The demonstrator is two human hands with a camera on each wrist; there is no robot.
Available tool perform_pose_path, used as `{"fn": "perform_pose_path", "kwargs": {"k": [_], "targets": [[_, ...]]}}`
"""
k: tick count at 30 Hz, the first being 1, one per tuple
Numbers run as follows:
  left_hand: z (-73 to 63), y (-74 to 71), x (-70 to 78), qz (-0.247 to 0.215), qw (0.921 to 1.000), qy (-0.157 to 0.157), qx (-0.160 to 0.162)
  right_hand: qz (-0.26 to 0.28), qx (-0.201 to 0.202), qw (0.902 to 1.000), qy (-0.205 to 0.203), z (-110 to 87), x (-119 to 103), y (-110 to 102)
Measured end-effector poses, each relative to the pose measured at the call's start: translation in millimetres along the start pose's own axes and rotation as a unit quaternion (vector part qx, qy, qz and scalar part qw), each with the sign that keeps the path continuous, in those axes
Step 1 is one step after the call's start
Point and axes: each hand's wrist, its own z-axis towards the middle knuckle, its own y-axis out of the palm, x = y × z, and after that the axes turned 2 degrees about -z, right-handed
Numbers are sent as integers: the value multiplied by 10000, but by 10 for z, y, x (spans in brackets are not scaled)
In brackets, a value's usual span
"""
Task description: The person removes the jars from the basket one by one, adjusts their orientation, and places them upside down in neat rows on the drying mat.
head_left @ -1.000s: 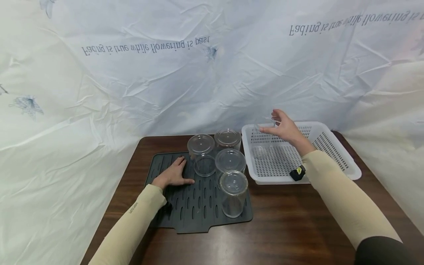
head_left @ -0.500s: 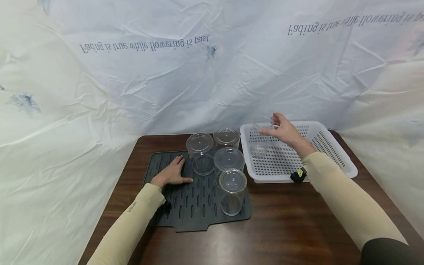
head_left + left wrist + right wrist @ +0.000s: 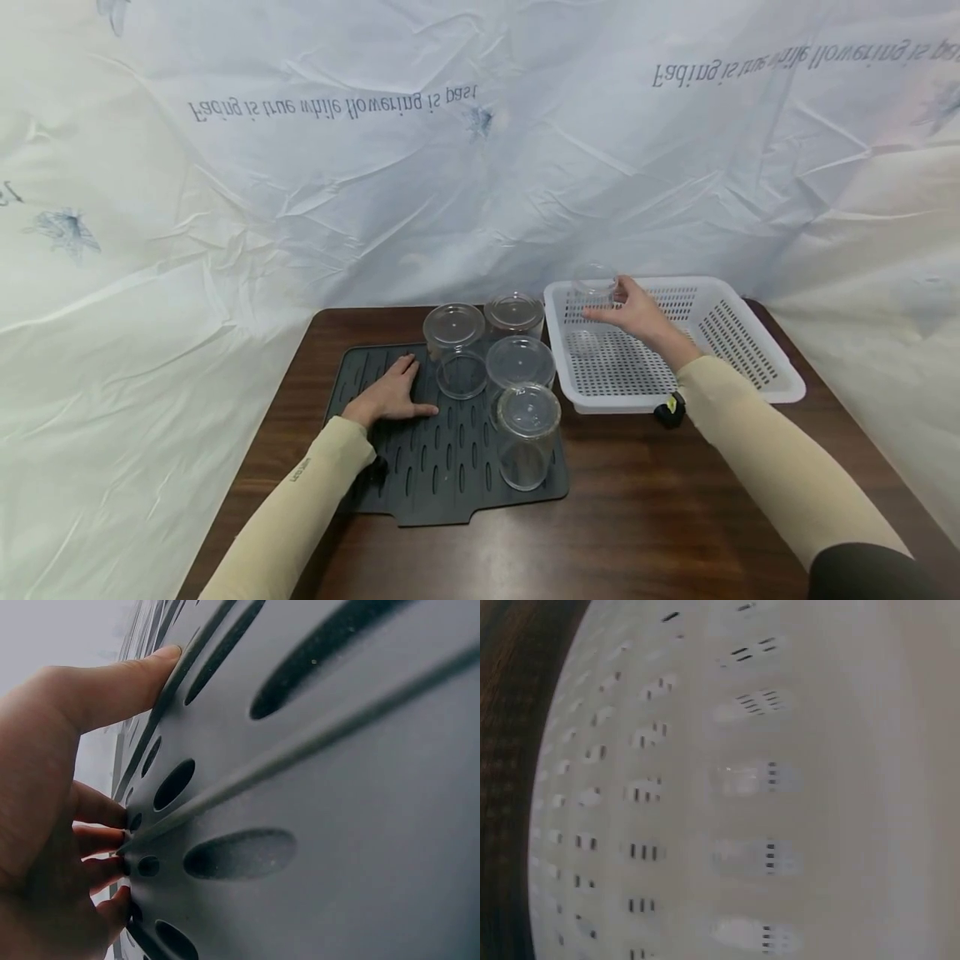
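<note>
My left hand rests on the left part of a dark grey drying mat, thumb spread from the fingers. In the left wrist view its fingertips touch the slotted mat. Over the left side of a white perforated basket, my right hand holds a clear jar between thumb and fingers. The jar looks upright; its lower end is hard to make out against the basket. The right wrist view shows the blurred basket wall and no hand.
Several clear jars stand close together at the mat's right side, including a front one and a left one. Another jar stands between mat and basket at the back. Behind the brown table hangs a pale printed sheet.
My right hand has come down a little around the clear jar. The left hand stays in place on the mat, and the standing jars have not moved.
</note>
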Motion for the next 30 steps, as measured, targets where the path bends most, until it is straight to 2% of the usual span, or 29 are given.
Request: {"fn": "perform_pose_path", "kwargs": {"k": [6,16,20,30], "targets": [[6,3,-3,-7,10000,-11,-12,496,24,9988,50,57,59,112],[22,14,-15,-27,10000,-50,14,78,407,9989,234,138,74,177],[22,13,-9,-5,10000,-43,13,232,591,9978,180,135,81,181],[11,15,-9,-13,10000,-38,43,509,716,9961,-3,131,79,186]]}}
